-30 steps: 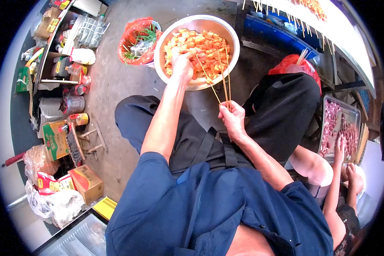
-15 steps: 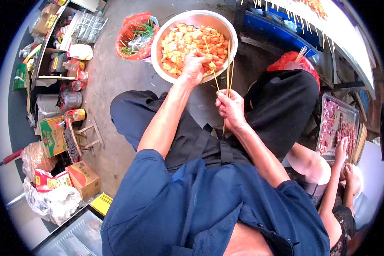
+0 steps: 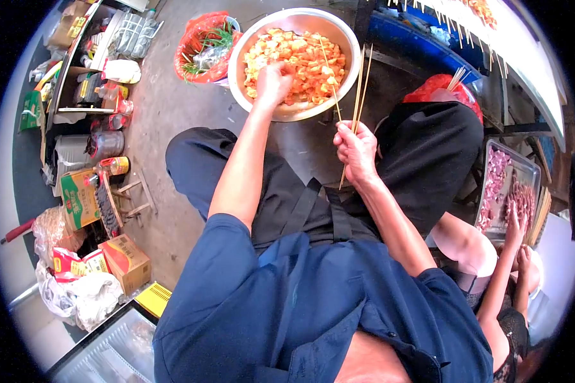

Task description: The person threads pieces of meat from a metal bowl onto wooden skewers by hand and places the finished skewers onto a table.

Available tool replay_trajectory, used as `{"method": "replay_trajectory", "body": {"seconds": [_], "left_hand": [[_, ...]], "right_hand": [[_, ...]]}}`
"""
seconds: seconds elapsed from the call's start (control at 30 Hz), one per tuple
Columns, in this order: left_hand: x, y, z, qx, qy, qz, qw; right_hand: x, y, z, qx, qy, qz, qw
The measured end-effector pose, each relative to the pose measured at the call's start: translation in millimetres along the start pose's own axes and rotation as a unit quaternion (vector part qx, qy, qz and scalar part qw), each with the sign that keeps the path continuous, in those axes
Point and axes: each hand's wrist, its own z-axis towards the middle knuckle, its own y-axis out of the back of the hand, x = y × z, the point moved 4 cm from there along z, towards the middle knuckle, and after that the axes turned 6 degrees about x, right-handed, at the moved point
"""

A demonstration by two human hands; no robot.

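Observation:
A large metal bowl (image 3: pixel 353 48) of orange-coated meat pieces (image 3: pixel 306 54) stands on the floor before me. My left hand (image 3: pixel 275 84) is in the bowl with its fingers curled down among the pieces; what they pinch is hidden. My right hand (image 3: pixel 358 153) is closed around several thin wooden skewers (image 3: pixel 362 83) beside the bowl's near right edge. One skewer leans left across the bowl; whether meat is threaded on it I cannot tell against the pieces behind.
A red-lined bucket (image 3: pixel 195 48) with green stalks stands left of the bowl. At right, another person's hand (image 3: pixel 516 223) is at a metal tray (image 3: pixel 535 169) of meat. A white table (image 3: pixel 524 57) holds skewers at upper right. Shelves with bottles and boxes (image 3: pixel 124 265) line the left.
My left hand has moved left, away from the leaning skewer, deeper over the meat. My right hand has shifted slightly right and up with the skewers.

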Motion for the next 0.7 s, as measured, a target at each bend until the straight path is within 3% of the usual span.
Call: {"method": "replay_trajectory", "body": {"seconds": [0.03,0.07,0.13,0.27,0.5,0.6,0.63,0.67,0.7], "left_hand": [[8.6,-10.7,0.2,0.067,0.045,-0.051,0.995],[7.0,-12.8,-1.5,0.068,0.045,-0.051,0.995],[-0.4,-19.6,-6.0,0.068,0.015,0.145,0.987],[-6.1,-31.2,-4.4,0.085,-0.007,0.225,0.971],[-6.9,-35.9,-3.9,0.107,-0.002,0.232,0.967],[1.6,-29.6,-3.0,0.117,0.058,0.116,0.985],[9.1,-28.4,-5.0,0.102,0.124,-0.119,0.98],[7.8,-25.0,-7.7,0.079,0.182,-0.348,0.916],[2.0,-19.2,-11.6,0.082,0.215,-0.416,0.88]], "right_hand": [[0.7,0.5,-1.1,0.003,0.002,0.001,1.0],[1.1,1.2,-1.7,0.005,0.003,0.001,1.0],[-0.9,3.5,-1.5,0.006,0.003,-0.003,1.0],[-4.8,4.0,-2.7,0.001,-0.008,-0.017,1.0],[-6.3,6.9,-5.1,-0.017,-0.018,-0.035,0.999],[-6.4,7.3,-6.1,-0.019,-0.019,-0.037,0.999],[-6.3,7.1,-6.5,-0.02,-0.025,-0.043,0.999],[-6.1,6.3,-6.2,-0.021,-0.031,-0.05,0.998],[-6.2,5.1,-6.2,-0.018,-0.03,-0.05,0.998]]}}
